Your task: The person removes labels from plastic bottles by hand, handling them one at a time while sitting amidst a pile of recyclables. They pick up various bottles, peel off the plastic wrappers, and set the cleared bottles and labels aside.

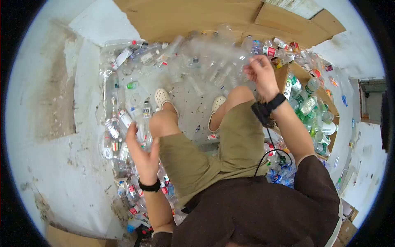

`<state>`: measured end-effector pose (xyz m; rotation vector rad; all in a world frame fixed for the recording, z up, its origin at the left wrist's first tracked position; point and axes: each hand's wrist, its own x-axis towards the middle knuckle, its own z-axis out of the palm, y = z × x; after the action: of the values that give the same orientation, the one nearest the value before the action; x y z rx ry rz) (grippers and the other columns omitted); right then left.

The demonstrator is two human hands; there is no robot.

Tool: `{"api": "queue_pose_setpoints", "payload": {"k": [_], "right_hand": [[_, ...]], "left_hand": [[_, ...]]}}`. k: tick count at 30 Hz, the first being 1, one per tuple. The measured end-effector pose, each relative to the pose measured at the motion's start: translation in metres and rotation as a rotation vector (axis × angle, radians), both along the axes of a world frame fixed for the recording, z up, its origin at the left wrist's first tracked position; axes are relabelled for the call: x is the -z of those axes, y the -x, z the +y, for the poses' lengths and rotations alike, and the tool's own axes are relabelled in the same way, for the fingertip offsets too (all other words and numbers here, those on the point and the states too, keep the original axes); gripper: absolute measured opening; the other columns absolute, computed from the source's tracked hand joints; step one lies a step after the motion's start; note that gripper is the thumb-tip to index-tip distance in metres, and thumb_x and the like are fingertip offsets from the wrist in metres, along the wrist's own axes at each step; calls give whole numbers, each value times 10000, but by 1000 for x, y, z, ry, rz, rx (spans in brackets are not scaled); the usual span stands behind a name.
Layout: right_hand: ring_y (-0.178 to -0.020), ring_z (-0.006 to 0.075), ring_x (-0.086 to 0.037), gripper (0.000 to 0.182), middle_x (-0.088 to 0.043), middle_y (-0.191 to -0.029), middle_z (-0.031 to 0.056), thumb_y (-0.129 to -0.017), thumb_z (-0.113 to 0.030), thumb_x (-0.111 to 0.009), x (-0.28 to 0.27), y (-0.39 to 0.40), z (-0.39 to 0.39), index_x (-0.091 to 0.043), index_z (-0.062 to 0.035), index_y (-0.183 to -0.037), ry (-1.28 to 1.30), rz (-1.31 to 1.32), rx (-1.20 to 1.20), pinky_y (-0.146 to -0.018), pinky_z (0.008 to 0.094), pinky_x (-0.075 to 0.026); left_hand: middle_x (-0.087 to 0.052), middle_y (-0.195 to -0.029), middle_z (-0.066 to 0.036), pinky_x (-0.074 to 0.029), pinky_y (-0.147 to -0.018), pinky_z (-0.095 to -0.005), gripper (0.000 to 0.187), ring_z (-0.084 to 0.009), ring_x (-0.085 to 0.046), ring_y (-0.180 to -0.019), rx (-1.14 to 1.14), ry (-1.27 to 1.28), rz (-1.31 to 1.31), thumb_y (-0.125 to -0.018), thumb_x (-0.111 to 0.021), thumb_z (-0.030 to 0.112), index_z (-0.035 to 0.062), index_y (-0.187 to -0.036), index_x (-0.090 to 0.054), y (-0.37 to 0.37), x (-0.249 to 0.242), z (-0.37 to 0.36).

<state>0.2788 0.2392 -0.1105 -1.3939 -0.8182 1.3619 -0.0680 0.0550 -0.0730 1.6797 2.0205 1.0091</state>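
Observation:
My left hand (144,158) is open, thumb and fingers apart and nothing between them. Its fingertips are close to a clear bottle with a white and red label (124,118). Higher up, my right hand (261,76) is raised beyond my knee with its fingers curled closed. Just past those fingers is a motion-smeared clear bottle (218,49); whether the fingertips touch it is unclear. Under it lie many clear plastic bottles (222,74). To the right, a cardboard box (282,78) holds green-tinted and clear bottles (308,105).
Bottles with red labels (131,189) are piled at the lower left, and blue-labelled ones (284,175) lie beside my right thigh. Cardboard sheets (193,18) stand along the back. White walls (90,144) rise at both sides. A black cord (269,136) hangs from my right wrist.

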Motion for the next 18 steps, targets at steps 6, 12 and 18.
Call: {"api": "queue_pose_setpoints", "payload": {"k": [6,12,18], "right_hand": [[-663,219,-620,234,-612,-845,153,-897,-153,-548,115,-89,93,-428,-17,-1045,158,186,501,-525,309,-525],[-693,286,-630,327,-606,-881,209,-898,-194,-534,188,-86,161,-432,47,-1095,242,125,546,-589,373,-553],[-744,279,-606,225,-596,-876,168,-905,-218,-509,201,-52,159,-453,-25,-1004,434,255,410,-641,368,-529]], "left_hand": [[-470,-1259,-181,-346,-991,-384,536,-263,-478,-1122,-290,118,-288,-823,-523,-3,-22,-1334,-359,35,38,-30],[-477,-1243,-178,-355,-976,-386,515,-262,-495,-1094,-351,270,-270,-834,-498,11,-14,-1331,-363,50,59,-28],[-490,-1247,-170,-380,-965,-371,501,-256,-512,-1092,-340,309,-338,-843,-525,12,-12,-1323,-383,73,105,-1]]}}
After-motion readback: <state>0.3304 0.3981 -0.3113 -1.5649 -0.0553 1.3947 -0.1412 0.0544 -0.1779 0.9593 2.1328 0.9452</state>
